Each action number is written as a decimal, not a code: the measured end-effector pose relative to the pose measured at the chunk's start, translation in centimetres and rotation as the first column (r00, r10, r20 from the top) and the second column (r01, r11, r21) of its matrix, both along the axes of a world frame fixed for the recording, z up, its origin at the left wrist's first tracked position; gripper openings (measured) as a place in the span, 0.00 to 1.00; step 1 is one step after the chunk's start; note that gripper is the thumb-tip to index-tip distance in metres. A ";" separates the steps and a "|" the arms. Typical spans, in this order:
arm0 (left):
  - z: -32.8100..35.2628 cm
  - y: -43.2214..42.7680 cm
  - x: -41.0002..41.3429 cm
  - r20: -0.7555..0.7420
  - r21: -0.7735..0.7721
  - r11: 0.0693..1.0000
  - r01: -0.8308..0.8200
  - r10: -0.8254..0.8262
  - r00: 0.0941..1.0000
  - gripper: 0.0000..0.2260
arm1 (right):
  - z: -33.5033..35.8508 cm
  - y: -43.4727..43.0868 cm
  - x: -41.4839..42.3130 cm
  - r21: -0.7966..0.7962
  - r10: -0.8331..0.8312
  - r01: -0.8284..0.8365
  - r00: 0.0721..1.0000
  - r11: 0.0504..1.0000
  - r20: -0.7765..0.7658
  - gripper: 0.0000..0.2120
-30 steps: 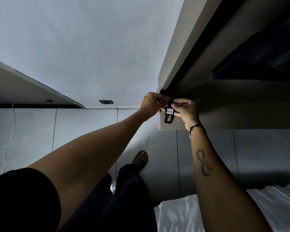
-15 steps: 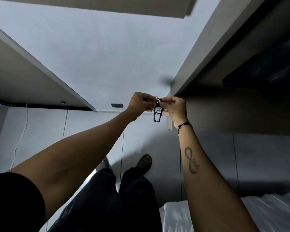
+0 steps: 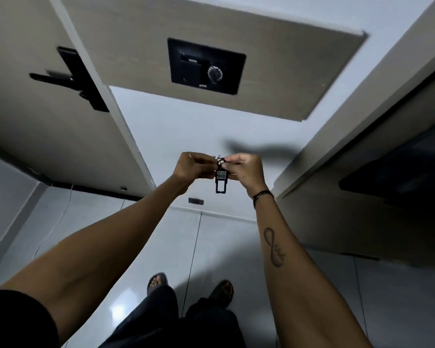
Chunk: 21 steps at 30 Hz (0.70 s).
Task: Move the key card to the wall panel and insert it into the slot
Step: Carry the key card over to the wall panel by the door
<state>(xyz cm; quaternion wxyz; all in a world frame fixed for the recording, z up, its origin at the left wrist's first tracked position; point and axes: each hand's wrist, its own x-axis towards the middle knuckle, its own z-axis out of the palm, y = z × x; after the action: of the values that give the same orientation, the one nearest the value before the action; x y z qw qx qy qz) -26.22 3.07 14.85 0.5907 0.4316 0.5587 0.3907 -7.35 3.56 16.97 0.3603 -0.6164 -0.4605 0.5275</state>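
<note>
Got both my left hand and right hand pinched on the key card, dangling between them, well below the wall panel and its slot.

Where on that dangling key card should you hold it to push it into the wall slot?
Probably pinch the labelled upper body of the key card from its flat faces, coming from the ring end where both the left hand and right hand already hold. That leaves the narrow lower end free to enter the wall panel.
</note>
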 end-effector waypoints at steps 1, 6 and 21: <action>1.1 0.0 -1.1 0.007 0.016 1.000 -0.006 0.006 1.000 0.05 | 1.1 0.2 -1.0 0.020 0.022 -0.022 1.000 1.000 0.005 0.09; 6.6 0.6 -5.9 0.013 0.120 0.992 -0.029 0.027 1.000 0.08 | 6.3 1.2 -5.5 0.121 0.085 -0.080 0.996 0.989 -0.032 0.07; 22.0 2.9 -11.7 0.037 0.380 0.925 -0.035 0.022 0.999 0.08 | 21.8 3.8 -10.5 0.413 0.144 -0.139 0.989 0.900 0.018 0.07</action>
<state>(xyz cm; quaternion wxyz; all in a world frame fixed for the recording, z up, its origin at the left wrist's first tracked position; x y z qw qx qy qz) -37.90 5.97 36.88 0.4990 0.5234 0.4691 0.5069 -17.88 7.38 38.81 0.4460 -0.4879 -0.6026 0.4471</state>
